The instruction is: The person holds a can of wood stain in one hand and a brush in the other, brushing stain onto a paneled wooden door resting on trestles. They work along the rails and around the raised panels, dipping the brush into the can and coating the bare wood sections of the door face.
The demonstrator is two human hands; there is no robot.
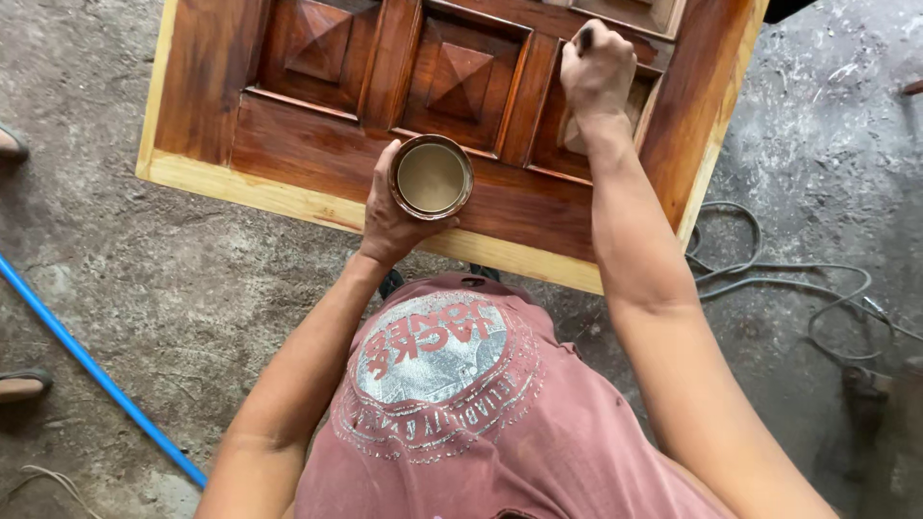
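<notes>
Head view: left hand (392, 216) wrapped around small round tin (431, 178) of tan liquid, held upright over lower rail of dark-stained wooden door panel (317, 154), mouth up, near front edge close to body. Right hand (596, 72) closed in fist on something dark, probably brush or rag (584, 38), only tip showing, pressed into recessed panel at far right; tin down-left of that fist, well apart, across one raised pyramid panel (460, 79), so right hand the working one, left nearer body. Grey cable (769, 279) on concrete right, blue pipe (96, 375) left.
</notes>
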